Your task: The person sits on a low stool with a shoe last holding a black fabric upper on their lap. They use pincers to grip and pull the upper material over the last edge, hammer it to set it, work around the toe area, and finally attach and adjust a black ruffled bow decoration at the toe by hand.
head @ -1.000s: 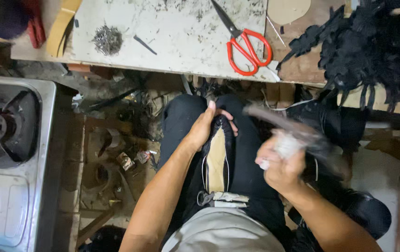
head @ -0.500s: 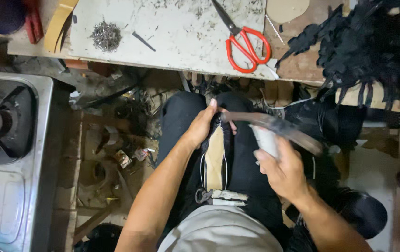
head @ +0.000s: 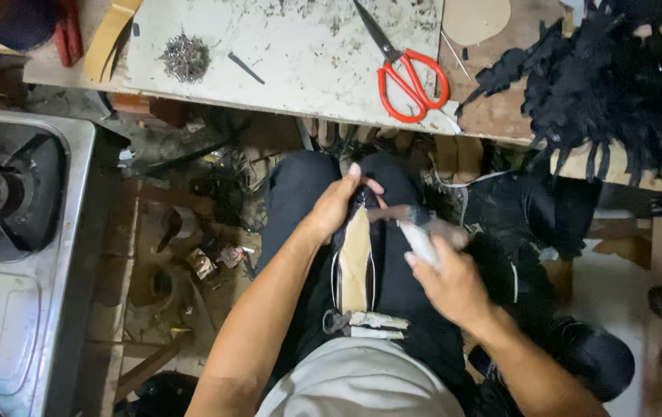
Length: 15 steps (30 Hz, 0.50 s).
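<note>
Left hand [head: 336,205] is gripping the toe end of a shoe upper [head: 355,259] lying on the lap. Right hand [head: 450,282], just beside it, is clamping a blurred hammer [head: 416,228] over the toe. Red scissors [head: 408,73] are lying on the surface [head: 292,54] beyond both hands.

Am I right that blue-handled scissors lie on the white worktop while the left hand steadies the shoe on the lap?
Not quite: the scissors have red handles, not blue, as the head view shows. The rest stands: they lie on the white worktop, and the left hand steadies the shoe on the lap.
</note>
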{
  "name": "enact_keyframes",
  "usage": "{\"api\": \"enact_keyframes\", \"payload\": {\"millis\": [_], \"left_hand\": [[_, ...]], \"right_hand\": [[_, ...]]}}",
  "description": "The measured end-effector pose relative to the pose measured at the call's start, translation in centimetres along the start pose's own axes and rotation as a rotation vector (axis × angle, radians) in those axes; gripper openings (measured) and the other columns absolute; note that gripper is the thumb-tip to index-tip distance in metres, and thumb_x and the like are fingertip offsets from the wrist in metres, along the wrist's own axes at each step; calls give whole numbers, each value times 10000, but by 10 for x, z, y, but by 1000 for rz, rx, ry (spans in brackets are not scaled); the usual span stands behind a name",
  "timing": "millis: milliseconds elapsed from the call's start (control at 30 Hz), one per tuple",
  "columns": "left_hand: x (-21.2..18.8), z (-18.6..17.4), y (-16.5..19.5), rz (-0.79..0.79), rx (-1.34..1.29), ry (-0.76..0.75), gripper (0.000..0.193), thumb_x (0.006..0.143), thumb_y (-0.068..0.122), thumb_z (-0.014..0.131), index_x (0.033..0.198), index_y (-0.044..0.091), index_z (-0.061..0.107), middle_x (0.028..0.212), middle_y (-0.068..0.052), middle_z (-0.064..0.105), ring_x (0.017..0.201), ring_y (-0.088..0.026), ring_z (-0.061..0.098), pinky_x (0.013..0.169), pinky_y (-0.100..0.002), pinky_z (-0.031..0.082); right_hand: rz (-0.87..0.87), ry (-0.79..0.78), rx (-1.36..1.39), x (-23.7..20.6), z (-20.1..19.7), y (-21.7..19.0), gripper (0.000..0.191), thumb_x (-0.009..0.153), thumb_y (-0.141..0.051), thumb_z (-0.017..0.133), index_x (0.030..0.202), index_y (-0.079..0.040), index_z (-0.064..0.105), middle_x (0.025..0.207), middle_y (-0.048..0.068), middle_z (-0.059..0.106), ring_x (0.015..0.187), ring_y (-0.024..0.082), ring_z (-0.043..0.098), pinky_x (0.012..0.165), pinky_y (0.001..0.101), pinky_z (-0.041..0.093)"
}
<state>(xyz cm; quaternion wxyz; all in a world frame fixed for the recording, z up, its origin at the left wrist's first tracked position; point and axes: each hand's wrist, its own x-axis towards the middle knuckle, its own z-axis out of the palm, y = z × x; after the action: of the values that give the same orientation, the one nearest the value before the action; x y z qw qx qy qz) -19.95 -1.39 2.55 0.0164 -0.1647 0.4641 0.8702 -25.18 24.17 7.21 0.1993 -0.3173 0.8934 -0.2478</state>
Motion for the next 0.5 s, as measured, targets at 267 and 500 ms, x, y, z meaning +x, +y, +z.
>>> {"api": "enact_keyframes", "payload": {"millis": [267, 500], "left_hand": [[6, 5, 8, 20, -127, -55, 577, 1092, 455, 338, 1156, -46, 617, 929, -213, 745, 848, -307, 744, 811, -388, 592], [3, 3, 13, 169, -26, 6, 417, 1075, 307, 470, 1275, -29, 613, 1039, -181, 744, 930, -291, 709, 871, -390, 571]], "right_hand": [[-307, 486, -167, 127, -82, -20, 490, 1040, -301, 679, 1455, -61, 577, 1092, 265, 696, 947, 457, 687, 811, 537, 540], [-246, 395, -525, 200, -95, -27, 541, 965, -280, 711, 1465, -112, 588, 1025, 227, 635, 799, 461, 668, 685, 569, 513]]}}
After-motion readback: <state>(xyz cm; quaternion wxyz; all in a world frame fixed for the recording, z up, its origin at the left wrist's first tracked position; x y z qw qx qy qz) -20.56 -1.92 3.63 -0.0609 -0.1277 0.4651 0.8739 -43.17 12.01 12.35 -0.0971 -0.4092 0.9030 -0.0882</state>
